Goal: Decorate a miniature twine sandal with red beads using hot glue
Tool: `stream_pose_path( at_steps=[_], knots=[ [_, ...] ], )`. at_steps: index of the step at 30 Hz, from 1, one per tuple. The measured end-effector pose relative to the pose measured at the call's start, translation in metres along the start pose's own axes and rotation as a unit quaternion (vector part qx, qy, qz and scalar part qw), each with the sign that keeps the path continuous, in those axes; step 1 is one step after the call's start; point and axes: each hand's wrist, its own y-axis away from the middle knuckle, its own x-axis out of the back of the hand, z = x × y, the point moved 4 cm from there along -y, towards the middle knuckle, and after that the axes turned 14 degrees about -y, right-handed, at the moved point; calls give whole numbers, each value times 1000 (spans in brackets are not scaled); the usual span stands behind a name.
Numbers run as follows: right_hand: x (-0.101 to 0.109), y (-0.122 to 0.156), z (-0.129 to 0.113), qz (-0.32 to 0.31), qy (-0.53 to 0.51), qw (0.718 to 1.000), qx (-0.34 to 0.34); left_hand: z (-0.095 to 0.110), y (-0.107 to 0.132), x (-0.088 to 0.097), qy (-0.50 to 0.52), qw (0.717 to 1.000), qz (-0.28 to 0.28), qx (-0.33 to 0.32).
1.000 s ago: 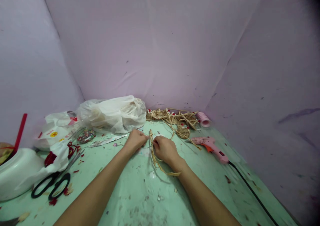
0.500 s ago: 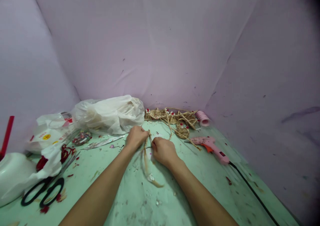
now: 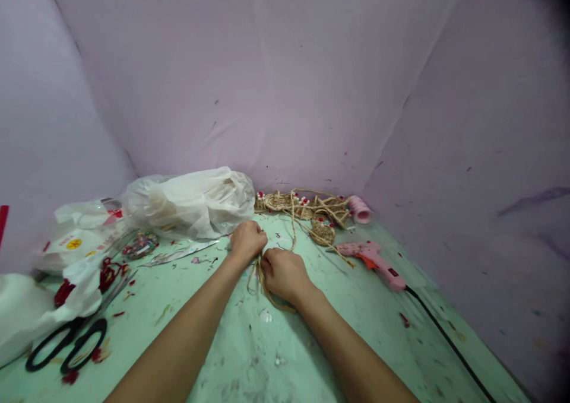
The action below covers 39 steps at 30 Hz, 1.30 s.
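Close together over the middle of the green table, both hands grip tan twine (image 3: 272,299). My left hand (image 3: 248,240) is closed around its upper part, with the fingertips turned away from view. Just to its right and slightly nearer, my right hand (image 3: 285,272) is closed on the twine too. Loose ends hang below the hands, one forming a small loop and another curving under the right hand. Behind them lie braided twine pieces (image 3: 285,202) with red and white beads, and a round twine coil (image 3: 323,231).
A pink glue gun (image 3: 374,262) with a black cord lies to the right, near a pink thread spool (image 3: 358,209). At left are black-handled scissors (image 3: 84,343), a white plastic bag (image 3: 196,201), a bead packet (image 3: 141,245) and a white container (image 3: 22,314). Scraps dot the green tabletop (image 3: 249,361).
My hands have drawn closer together, the right one moving slightly left. The hanging twine has shifted up and bunched under the right hand, leaving a whitish scrap on the table. The view has shifted slightly.
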Motion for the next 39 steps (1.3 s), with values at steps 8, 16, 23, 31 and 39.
stream_pose_path(
  at_steps=[8,16,23,31,39],
  knots=[
    [4,6,3,-4,-5,1000,-11,-17,7,3,18,999,-44,-24],
    [3,11,-2,-13,-9,1000,8,-11,18,9,7,1000,-21,-7],
    [5,11,1,-21,-16,1000,5,-12,12,5,35,997,-36,-64],
    [11,12,5,-5,-29,999,-44,-14,16,8,32,995,-51,-75],
    [50,15,16,105,-84,985,-107,-45,17,113,-79,981,170,40]
  ],
)
